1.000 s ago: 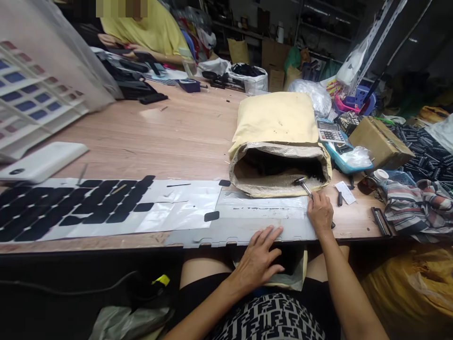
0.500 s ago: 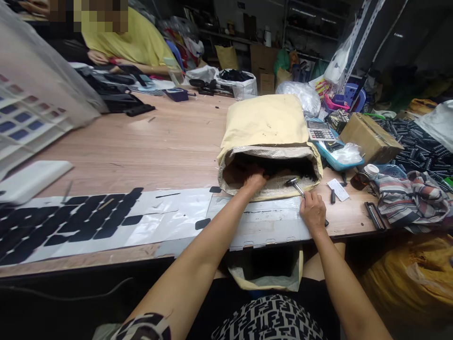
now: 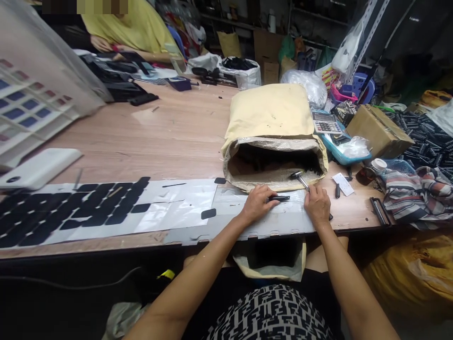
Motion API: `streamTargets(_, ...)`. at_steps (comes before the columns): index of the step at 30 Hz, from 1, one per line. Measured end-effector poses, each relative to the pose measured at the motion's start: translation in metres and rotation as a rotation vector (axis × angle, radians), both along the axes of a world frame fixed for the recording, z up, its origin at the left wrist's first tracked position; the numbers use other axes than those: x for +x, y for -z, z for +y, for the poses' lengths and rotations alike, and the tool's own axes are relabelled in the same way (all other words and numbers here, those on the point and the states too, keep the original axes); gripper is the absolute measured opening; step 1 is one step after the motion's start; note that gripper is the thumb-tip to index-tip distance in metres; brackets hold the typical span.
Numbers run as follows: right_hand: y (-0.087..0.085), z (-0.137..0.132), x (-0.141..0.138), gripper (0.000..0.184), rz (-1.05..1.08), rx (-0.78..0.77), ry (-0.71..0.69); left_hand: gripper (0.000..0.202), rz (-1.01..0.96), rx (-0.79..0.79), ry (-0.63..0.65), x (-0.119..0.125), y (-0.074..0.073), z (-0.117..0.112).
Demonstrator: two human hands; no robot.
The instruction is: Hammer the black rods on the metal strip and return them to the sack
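Just in front of the sack's mouth, my left hand (image 3: 260,202) is closed on a small black part (image 3: 280,198), low over the pale board (image 3: 230,222). The part's exact kind is too small to tell. My right hand (image 3: 317,204) grips a hammer (image 3: 300,179) by its handle, the metal head resting at the lip of the sack. The yellow sack (image 3: 271,111) lies on its side, its mouth open towards me and its inside dark. Below the table edge, a second open sack (image 3: 269,262) stands by my lap.
Left of the board, flat black pieces (image 3: 116,203) lie on a white sheet (image 3: 187,198). A calculator (image 3: 325,123) rests on a blue basket (image 3: 348,151), near a cardboard box (image 3: 378,130) and a jar (image 3: 368,174). Across the table sits a person in yellow (image 3: 130,30).
My left hand has come out of the sack and down to the board, now with a black part in it. My right hand still holds the hammer in nearly the same place.
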State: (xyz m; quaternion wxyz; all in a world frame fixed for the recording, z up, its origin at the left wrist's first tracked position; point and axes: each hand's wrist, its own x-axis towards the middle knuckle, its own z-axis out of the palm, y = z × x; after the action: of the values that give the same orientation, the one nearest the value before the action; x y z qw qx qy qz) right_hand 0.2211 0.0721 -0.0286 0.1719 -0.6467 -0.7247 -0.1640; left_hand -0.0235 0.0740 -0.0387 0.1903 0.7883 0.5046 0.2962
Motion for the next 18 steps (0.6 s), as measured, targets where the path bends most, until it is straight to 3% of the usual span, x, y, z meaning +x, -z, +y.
streamTargets(5, -0.001, 0.003, 0.004, 0.027, 0.044, -0.003, -0.017, 0.017, -0.044, -0.021, -0.031, 0.001, 0.008, 0.006)
streamTargets(8, -0.008, -0.003, 0.005, 0.031, 0.217, -0.019, -0.055, 0.017, -0.047, -0.030, -0.028, 0.000, 0.008, 0.008)
streamTargets(13, -0.026, -0.041, 0.000, 0.036, 0.612, -0.056, -0.248, 0.019, -0.013, 0.004, -0.039, 0.003, 0.009, 0.007)
streamTargets(18, -0.030, -0.079, -0.007, 0.033, 0.663, -0.203, -0.358, 0.021, 0.021, 0.035, -0.029, 0.005, 0.009, 0.006)
